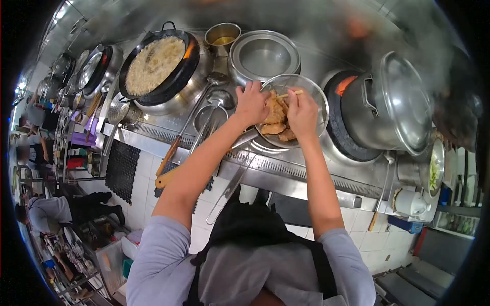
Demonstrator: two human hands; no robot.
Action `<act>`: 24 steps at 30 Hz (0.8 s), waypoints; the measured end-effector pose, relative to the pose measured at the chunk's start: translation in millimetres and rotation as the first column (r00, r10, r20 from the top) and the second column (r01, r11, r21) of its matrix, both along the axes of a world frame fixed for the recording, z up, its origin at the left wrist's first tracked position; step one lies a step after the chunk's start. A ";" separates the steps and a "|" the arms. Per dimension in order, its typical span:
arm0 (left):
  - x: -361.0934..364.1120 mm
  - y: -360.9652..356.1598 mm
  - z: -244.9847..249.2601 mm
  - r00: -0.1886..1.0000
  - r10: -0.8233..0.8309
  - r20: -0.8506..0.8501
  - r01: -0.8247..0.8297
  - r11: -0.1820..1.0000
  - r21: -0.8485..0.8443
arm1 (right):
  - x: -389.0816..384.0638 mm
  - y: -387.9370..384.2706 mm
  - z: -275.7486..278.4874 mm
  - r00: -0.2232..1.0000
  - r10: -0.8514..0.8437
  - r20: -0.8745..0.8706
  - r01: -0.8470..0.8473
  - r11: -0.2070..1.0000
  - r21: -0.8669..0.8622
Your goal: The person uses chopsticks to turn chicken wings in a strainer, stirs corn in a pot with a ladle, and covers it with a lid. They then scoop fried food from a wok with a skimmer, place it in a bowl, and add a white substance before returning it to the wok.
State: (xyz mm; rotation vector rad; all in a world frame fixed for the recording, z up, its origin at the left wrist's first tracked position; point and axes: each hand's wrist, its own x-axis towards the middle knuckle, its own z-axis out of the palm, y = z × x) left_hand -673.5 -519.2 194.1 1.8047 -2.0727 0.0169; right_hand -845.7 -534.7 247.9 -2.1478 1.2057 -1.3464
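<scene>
Several golden-brown fried pieces (pixel 274 128) lie in a round strainer (pixel 321 94), which rests over a metal pot at the middle of the counter. My left hand (pixel 251 105) is at the strainer's left side, its fingers bent round a fried piece (pixel 274 104); the exact grip is partly hidden. Over the right side, my right hand (pixel 302 113) is closed, thumb and fingers pinching a thin pale stick (pixel 291 94) that looks like a chopstick. The stick points left, to the fried pieces. A wooden handle (pixel 167 178) sticks out below my left forearm.
Left, a wok (pixel 153 64) of bubbling oil stands with flame at its rim. A wide metal pot (pixel 265 53) and a small oil pot (pixel 223 40) stand behind. A large lidded pot (pixel 365 112) is right, near a red glow. Ladles (pixel 220 98) lie left; people are far left.
</scene>
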 end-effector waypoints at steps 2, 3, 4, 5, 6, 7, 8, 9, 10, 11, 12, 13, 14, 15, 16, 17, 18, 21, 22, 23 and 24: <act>1.4 -1.6 -5.3 0.996 0.002 -0.086 -0.002 1.000 -0.005 | -6.7 11.3 24.2 0.999 -0.037 0.013 0.038 0.999 -0.028; 2.6 -1.3 -4.2 0.992 0.003 -0.126 -0.004 1.000 -0.011 | -9.6 16.9 30.2 0.999 -0.036 0.038 0.038 0.999 -0.039; 5.7 -1.2 -1.8 0.983 -0.033 -0.183 0.024 0.999 -0.048 | -11.5 21.3 35.5 0.997 -0.037 0.068 0.041 0.998 -0.052; 9.4 0.3 0.2 0.969 -0.071 -0.236 0.052 0.995 -0.086 | -11.9 22.7 38.0 0.994 -0.038 0.099 0.044 0.997 -0.064; 10.8 1.7 3.2 0.951 -0.109 -0.288 0.076 0.989 -0.124 | -8.4 20.5 30.6 0.998 -0.023 0.061 0.027 0.998 -0.063; 9.3 2.0 5.1 0.948 -0.115 -0.298 0.116 0.993 -0.014 | -3.2 18.7 13.9 1.000 -0.009 0.020 0.010 0.998 -0.057; 6.8 2.2 7.4 0.944 -0.119 -0.308 0.156 0.983 0.097 | -0.7 19.2 -0.3 1.000 0.006 -0.021 -0.007 0.999 -0.051; 5.2 2.9 10.2 0.941 -0.122 -0.316 0.193 0.960 0.203 | -1.2 20.3 -9.3 1.000 -0.005 -0.025 0.004 0.999 -0.050; 3.9 5.6 9.4 0.952 -0.123 -0.280 0.174 0.970 0.167 | -1.5 21.3 -14.9 1.000 -0.016 -0.024 0.014 0.999 -0.050; 5.7 4.6 8.9 0.964 -0.113 -0.240 0.145 0.982 0.120 | -0.2 14.5 -17.5 1.000 -0.014 -0.021 0.013 0.998 -0.060; 12.6 8.5 6.7 0.976 -0.087 -0.201 0.105 0.991 0.082 | -5.8 16.9 -1.7 0.998 -0.014 0.065 0.024 0.988 -0.152; 21.0 23.5 11.2 0.980 -0.060 -0.189 0.082 0.990 0.112 | -11.7 23.5 9.5 0.993 -0.057 0.099 0.068 0.991 -0.118; 32.7 33.8 27.8 0.983 -0.041 -0.178 0.066 0.989 0.133 | -13.8 32.0 28.5 0.993 -0.066 0.098 0.074 0.994 -0.082; 48.4 38.8 44.2 0.987 -0.027 -0.158 0.048 0.990 0.130 | -11.7 32.0 44.2 0.992 -0.073 0.107 0.081 0.994 -0.070; 67.5 53.5 50.0 0.995 0.020 -0.099 -0.012 0.996 0.090 | -6.8 32.8 44.8 0.983 -0.023 0.183 0.026 1.000 -0.012; 87.3 71.7 64.2 0.994 0.060 -0.088 -0.054 0.997 0.063 | 2.4 33.1 42.0 0.965 0.023 0.262 -0.035 0.999 0.042; 104.6 96.3 84.4 0.988 0.130 -0.084 -0.126 0.991 0.047 | 13.6 32.6 37.4 0.938 0.062 0.341 -0.098 0.991 0.092; 167.9 180.2 110.5 0.888 0.179 -0.424 -0.237 0.968 -0.086 | 63.2 39.4 6.0 0.950 0.223 0.220 -0.262 0.949 0.172; 179.6 215.5 124.2 0.788 0.249 -0.564 -0.284 0.958 0.026 | 79.1 43.1 -2.0 0.945 0.262 0.197 -0.311 0.907 0.284; 184.6 252.1 128.9 0.529 0.233 -0.816 -0.346 0.937 0.043 | 93.6 39.6 -18.7 0.938 0.297 0.177 -0.337 0.899 0.280; 183.0 287.2 134.4 0.299 0.232 -0.926 -0.444 0.892 0.080 | 108.5 35.2 -40.1 0.931 0.331 0.155 -0.363 0.889 0.279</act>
